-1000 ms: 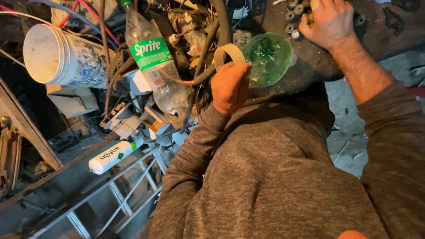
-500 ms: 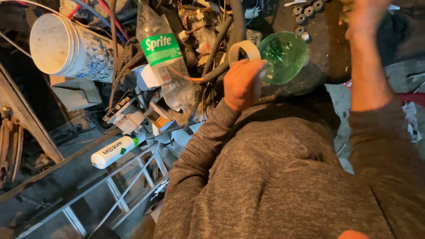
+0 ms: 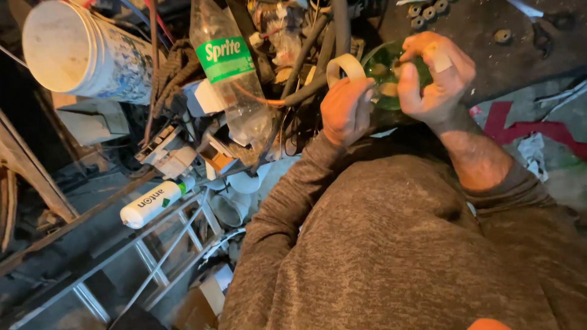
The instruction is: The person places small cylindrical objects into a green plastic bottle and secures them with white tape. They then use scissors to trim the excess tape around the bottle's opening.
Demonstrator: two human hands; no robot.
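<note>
My left hand (image 3: 345,110) grips a roll of pale tape (image 3: 343,66) together with the edge of a cut green plastic bottle bottom (image 3: 382,76). My right hand (image 3: 435,76) closes around the green piece from the right, fingers curled over its rim; a strip of pale tape sits on one finger. Both hands meet over the green cup, above my grey sleeves. Small bits lie inside the cup, but they are too unclear to name.
A clear plastic bottle with a green label (image 3: 229,73) lies in a heap of hoses, wires and scrap. A white bucket (image 3: 79,52) is upper left, a white tube (image 3: 156,201) on a metal frame (image 3: 153,256) lower left. Small round metal parts (image 3: 425,12) sit on the dark surface.
My right hand has come down from the dark surface at the top right and now clasps the green bottle bottom. My left hand kept its hold on tape and cup.
</note>
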